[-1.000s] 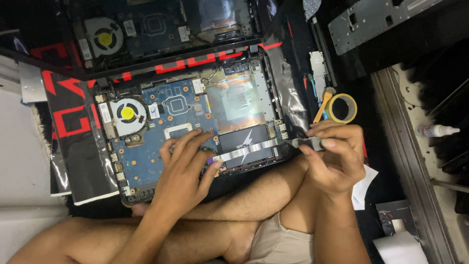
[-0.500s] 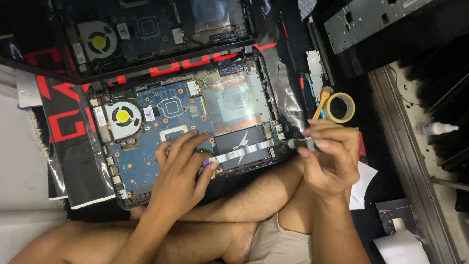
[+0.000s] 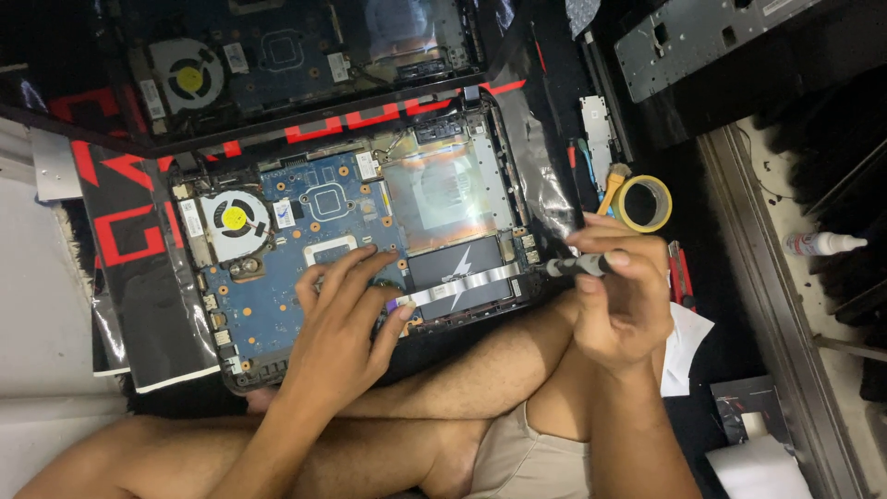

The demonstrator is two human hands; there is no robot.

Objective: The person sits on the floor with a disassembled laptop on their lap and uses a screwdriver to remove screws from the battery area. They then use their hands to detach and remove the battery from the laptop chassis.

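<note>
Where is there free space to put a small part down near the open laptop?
The pale floor left of the open laptop is bare. A dark strip lies free between the tape roll and the metal rail. On the laptop it is crowded: the left hand rests on the board, and the right hand holds a screwdriver at its right edge.

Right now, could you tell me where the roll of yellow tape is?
In the head view the roll of yellow tape lies flat at upper right, right of the opened laptop, just above the right hand holding the screwdriver.
</note>
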